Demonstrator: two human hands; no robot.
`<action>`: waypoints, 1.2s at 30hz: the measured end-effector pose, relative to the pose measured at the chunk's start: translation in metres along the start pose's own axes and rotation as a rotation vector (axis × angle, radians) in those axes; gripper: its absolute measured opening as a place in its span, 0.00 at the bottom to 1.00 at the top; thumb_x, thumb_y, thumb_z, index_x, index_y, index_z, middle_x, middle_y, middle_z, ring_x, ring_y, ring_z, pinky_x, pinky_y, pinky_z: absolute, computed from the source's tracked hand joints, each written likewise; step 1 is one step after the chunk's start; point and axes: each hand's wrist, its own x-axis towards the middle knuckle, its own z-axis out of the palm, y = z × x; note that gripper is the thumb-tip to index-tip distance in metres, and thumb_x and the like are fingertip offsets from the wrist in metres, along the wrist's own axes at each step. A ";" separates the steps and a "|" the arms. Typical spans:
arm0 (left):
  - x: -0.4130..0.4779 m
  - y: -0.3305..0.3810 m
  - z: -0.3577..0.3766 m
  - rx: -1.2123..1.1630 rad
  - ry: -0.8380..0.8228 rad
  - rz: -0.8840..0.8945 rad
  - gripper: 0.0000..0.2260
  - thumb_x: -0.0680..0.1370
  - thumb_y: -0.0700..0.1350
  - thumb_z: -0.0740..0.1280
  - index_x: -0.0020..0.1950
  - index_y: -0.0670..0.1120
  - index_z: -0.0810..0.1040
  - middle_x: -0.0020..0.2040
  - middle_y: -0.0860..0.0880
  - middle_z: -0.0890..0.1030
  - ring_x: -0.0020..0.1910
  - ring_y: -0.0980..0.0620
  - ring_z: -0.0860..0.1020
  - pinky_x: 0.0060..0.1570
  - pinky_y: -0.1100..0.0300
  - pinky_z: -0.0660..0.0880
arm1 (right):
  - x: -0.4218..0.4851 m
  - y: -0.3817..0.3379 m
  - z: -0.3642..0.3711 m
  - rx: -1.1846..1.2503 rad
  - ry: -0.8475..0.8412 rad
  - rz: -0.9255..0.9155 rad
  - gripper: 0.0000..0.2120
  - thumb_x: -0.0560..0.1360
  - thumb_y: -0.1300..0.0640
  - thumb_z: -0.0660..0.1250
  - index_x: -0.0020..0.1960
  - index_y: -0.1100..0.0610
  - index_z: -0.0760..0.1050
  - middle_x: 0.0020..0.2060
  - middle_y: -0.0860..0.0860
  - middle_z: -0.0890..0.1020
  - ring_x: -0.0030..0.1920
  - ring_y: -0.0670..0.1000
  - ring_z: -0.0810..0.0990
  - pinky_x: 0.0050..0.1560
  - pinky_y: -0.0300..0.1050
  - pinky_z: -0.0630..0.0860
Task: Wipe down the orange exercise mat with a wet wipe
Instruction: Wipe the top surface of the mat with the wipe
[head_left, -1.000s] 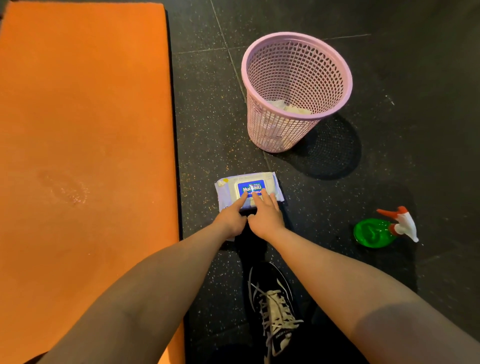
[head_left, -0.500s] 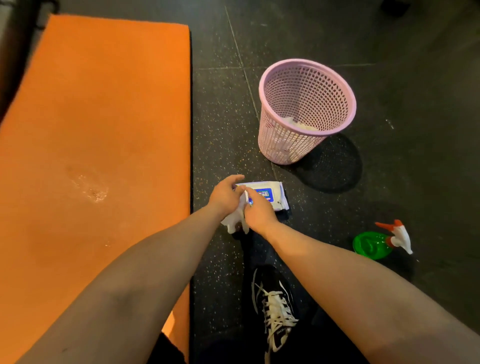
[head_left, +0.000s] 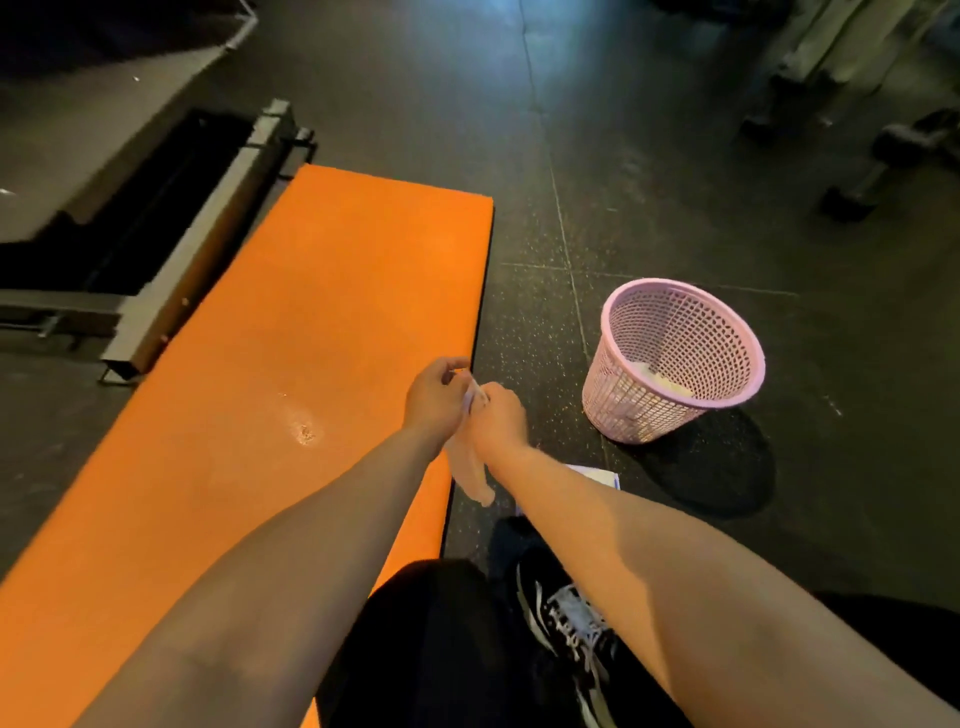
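Our left hand (head_left: 434, 400) and right hand (head_left: 501, 418) pinch the wet wipe (head_left: 470, 467); orange mat (head_left: 311, 322) left of our fingers not yet wiped

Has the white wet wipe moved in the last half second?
Yes. The white wet wipe went left from the white wipes pack to the orange exercise mat's edge.

Dark speckled floor (head_left: 649, 171) under orange mat (head_left: 291, 332), pink basket (head_left: 623, 387), wipes pack (head_left: 597, 475).

The right forearm (head_left: 623, 530) hides most of the wipe pack (head_left: 597, 475); the orange mat (head_left: 285, 312) runs past the bottom edge.
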 end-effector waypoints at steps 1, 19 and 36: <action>0.003 -0.005 -0.004 -0.024 0.028 -0.013 0.11 0.84 0.45 0.62 0.64 0.49 0.78 0.53 0.49 0.79 0.51 0.50 0.78 0.43 0.60 0.72 | 0.002 -0.004 0.009 -0.002 0.000 -0.023 0.11 0.83 0.57 0.58 0.58 0.62 0.76 0.52 0.55 0.79 0.49 0.54 0.75 0.43 0.37 0.69; -0.125 -0.245 -0.120 -0.297 0.794 -0.551 0.15 0.84 0.52 0.62 0.64 0.46 0.78 0.62 0.46 0.80 0.58 0.46 0.79 0.60 0.47 0.76 | -0.066 0.052 0.264 -0.120 -0.729 -0.197 0.11 0.85 0.53 0.58 0.51 0.56 0.77 0.45 0.51 0.79 0.42 0.49 0.77 0.32 0.36 0.67; -0.314 -0.206 -0.050 -0.528 1.049 -0.616 0.18 0.83 0.45 0.60 0.74 0.50 0.68 0.70 0.46 0.72 0.64 0.44 0.74 0.59 0.45 0.76 | -0.201 0.102 0.205 -0.266 -1.023 -0.286 0.11 0.84 0.60 0.59 0.59 0.59 0.78 0.57 0.57 0.81 0.53 0.58 0.79 0.49 0.48 0.74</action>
